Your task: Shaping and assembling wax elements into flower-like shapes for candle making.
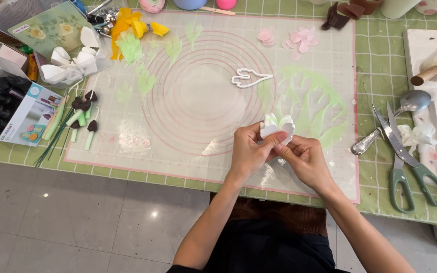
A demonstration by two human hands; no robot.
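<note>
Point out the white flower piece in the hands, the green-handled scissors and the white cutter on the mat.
white flower piece (277,126), head view, on its petals.
green-handled scissors (399,151), head view, on the blades' pivot.
white cutter (249,78), head view, on its outline.

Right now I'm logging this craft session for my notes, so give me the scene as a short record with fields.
Setting: translucent work mat with pink rings, on a green checked tablecloth
Left hand: pinches the white petal piece from the left
Right hand: grips the same piece from below right
On the mat: white cutter, rolled green sheet with cut-outs, pink petals, green leaves
Right of mat: green-handled scissors, metal spoon
Left of mat: dark-tipped stems, clear box of white petals
</note>
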